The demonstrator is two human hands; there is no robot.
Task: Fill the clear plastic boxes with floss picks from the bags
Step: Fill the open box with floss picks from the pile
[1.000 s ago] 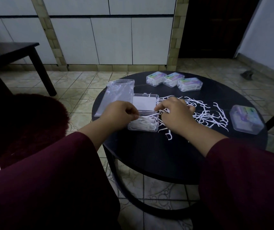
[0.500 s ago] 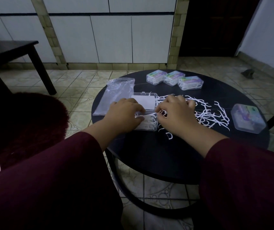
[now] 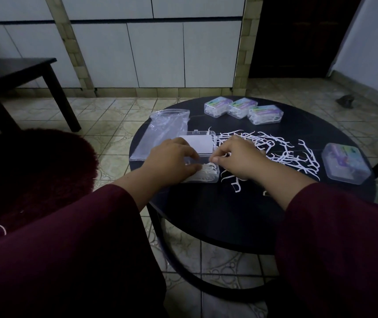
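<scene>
An open clear plastic box lies on the round black table, partly filled with white floss picks; its lid lies flat behind it. My left hand rests on the box's left side, thumb on the picks inside. My right hand hovers at the box's right edge, pinching floss picks between thumb and fingers. A loose pile of floss picks spreads out to the right. An empty clear bag lies to the left behind my hand.
Three closed, filled boxes stand in a row at the table's far edge. Another closed box sits at the right rim. A dark side table stands far left, a dark red cushion beside me.
Both hands have stayed at the open box; my left hand shifted slightly forward over the picks, and my right hand drew closer to the box's right edge with picks.
</scene>
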